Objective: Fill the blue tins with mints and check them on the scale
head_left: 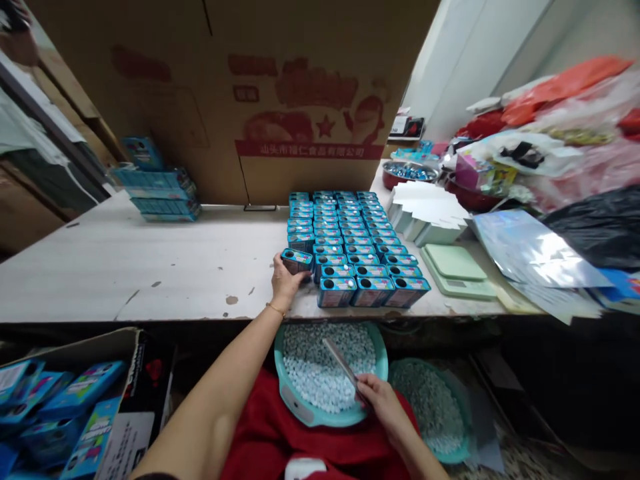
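My left hand [286, 285] is closed around a small blue tin [297, 260] with a dark round hole in its top, at the left front of the standing tins. Rows of the same blue tins [373, 287] stand upright, tops up; white bits lie on a few tops. In my lap is a turquoise basin [320, 419] full of small white pellets [313, 373], perhaps candies. Over it, my right hand [377, 398] grips a narrow metal scoop [340, 357] by its lower end, the far end pointing up and left. Whether the scoop carries pellets, I cannot tell.
Behind the tins stands a large cardboard carton [310, 173]. Stacked blue tins [163, 193] are on the left of the white table [190, 267]. To the right are a green scale [457, 267] and white cards [430, 207]. Below lie a second basin [463, 413] and a box of tins [131, 367].
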### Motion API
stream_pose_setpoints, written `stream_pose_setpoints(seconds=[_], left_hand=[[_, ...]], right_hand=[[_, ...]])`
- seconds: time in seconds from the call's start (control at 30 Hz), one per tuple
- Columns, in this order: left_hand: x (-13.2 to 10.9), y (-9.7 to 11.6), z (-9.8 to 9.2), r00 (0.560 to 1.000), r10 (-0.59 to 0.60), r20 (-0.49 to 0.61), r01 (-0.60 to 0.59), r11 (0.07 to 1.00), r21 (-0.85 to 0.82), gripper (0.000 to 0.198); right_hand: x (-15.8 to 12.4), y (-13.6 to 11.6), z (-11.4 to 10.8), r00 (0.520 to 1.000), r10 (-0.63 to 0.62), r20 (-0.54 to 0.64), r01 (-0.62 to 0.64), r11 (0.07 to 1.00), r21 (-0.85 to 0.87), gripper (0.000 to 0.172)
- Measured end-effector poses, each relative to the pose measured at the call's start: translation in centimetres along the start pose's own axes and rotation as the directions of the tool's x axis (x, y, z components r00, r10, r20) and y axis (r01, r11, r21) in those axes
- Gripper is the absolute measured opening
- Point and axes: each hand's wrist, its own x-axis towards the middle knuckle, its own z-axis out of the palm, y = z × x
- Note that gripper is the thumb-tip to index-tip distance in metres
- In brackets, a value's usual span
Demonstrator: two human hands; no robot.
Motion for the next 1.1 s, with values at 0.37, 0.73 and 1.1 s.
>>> stream_pose_setpoints(seconds=[0.37,0.73,1.1], left_hand=[[-1.8,-5.2,-9.3,0.981,0.150,-0.121,-0.152,0.988,-0.004,0.055],[-15.1,-18.4,-39.1,0.717,-0.644,-0.267,0.692,0.610,0.385,0.049],[-19.3,-16.7,-38.5,0.774,-0.614,-0.154,0.622,0.783,0.002,0.067]], right_hand=[[0.7,0.3,1.9,0.984,0.166,0.062,-0.168,0.985,0.028,0.033],[1.2,1.2,2.3,0.964,0.265,0.019,-0.263,0.961,-0.087,0.039],[1.6,2.0,2.3,0.972,0.232,0.021,-0.228,0.965,-0.130,0.041]])
